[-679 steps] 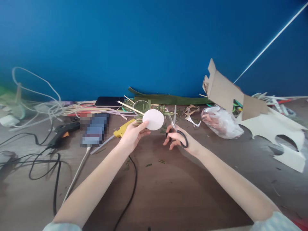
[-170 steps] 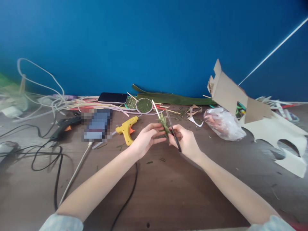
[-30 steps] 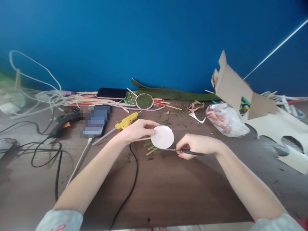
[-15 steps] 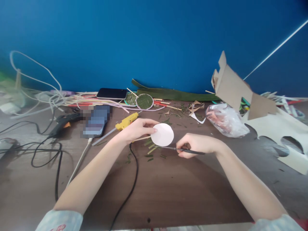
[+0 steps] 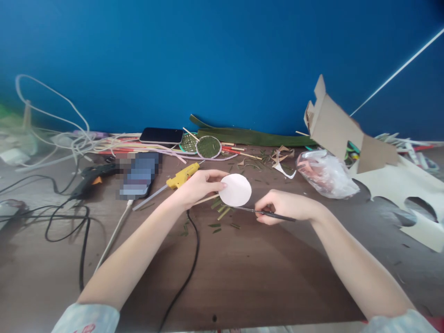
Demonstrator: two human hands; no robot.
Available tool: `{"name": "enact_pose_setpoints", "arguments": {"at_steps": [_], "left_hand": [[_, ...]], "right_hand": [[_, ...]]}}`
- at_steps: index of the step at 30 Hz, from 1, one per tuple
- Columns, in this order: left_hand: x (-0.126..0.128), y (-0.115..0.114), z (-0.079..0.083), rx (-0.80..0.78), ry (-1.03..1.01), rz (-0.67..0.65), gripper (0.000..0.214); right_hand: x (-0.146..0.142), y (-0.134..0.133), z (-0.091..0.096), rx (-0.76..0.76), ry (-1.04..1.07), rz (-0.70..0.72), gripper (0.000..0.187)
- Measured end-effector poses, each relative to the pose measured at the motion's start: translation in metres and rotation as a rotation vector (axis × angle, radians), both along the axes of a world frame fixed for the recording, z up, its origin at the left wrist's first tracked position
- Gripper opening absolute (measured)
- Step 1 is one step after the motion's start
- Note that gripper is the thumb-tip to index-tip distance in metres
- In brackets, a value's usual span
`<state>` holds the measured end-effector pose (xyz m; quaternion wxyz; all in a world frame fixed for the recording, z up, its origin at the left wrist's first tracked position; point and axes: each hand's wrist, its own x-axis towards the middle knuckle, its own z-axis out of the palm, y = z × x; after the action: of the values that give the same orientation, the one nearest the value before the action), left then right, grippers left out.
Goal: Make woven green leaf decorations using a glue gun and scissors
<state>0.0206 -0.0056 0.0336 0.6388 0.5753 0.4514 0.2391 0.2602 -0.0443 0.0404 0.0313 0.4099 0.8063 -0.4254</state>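
My left hand point(image 5: 199, 185) pinches a round white paper disc point(image 5: 235, 190) above the brown table point(image 5: 243, 273), fingers closed on the disc's left edge. A thin wooden stick point(image 5: 204, 200) and green leaf strips point(image 5: 222, 210) stick out beneath the disc. My right hand point(image 5: 284, 206) grips black-handled scissors point(image 5: 258, 212), held flat with the blades pointing left toward the disc's lower edge. Small green cuttings point(image 5: 215, 227) lie on the table below both hands.
A yellow glue gun point(image 5: 182, 175), a black glue gun point(image 5: 90, 178), two phones point(image 5: 138, 178) and tangled cables point(image 5: 62, 217) fill the left. Woven green discs point(image 5: 208, 146) and long leaves point(image 5: 253, 137) lie at the back. A plastic bag point(image 5: 326, 175) and cut cardboard point(image 5: 347, 134) sit right.
The disc and my left hand have risen slightly over the last second. My right hand with the scissors has moved up a little with them, blades staying at the disc's lower edge.
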Motion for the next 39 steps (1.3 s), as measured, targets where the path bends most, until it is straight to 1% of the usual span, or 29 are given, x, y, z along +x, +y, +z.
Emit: {"name": "enact_pose_setpoints", "arguments": {"at_steps": [8, 13, 20, 24, 27, 31, 34, 39], "left_hand": [[0.0030, -0.0014, 0.0026, -0.018, 0.027, 0.056, 0.038], [0.0030, -0.0012, 0.0010, -0.009, 0.014, 0.062, 0.036], [0.0054, -0.0025, -0.0040, 0.043, -0.025, 0.041, 0.036], [0.0076, -0.0044, -0.0053, 0.068, -0.001, 0.046, 0.035], [0.0075, -0.0041, -0.0067, 0.094, -0.012, 0.051, 0.034], [0.0065, -0.0033, -0.0071, 0.082, -0.011, 0.070, 0.034], [0.0063, -0.0036, -0.0058, 0.069, -0.007, 0.074, 0.034], [0.0065, -0.0044, -0.0065, 0.081, -0.016, 0.066, 0.034]], "right_hand": [[0.0003, 0.0007, -0.0042, 0.027, 0.001, -0.010, 0.018], [0.0014, 0.0009, -0.0055, 0.036, -0.002, -0.011, 0.016], [-0.0008, 0.0017, 0.0003, 0.000, -0.040, -0.006, 0.027], [-0.0017, 0.0011, 0.0016, -0.015, -0.046, -0.006, 0.029], [-0.0021, 0.0003, 0.0001, 0.001, -0.030, -0.013, 0.030], [-0.0023, -0.0001, -0.0050, 0.049, 0.002, -0.035, 0.022], [-0.0023, 0.0001, -0.0075, 0.051, 0.017, -0.028, 0.014], [-0.0025, 0.0008, -0.0074, 0.032, 0.015, -0.022, 0.012]]}}
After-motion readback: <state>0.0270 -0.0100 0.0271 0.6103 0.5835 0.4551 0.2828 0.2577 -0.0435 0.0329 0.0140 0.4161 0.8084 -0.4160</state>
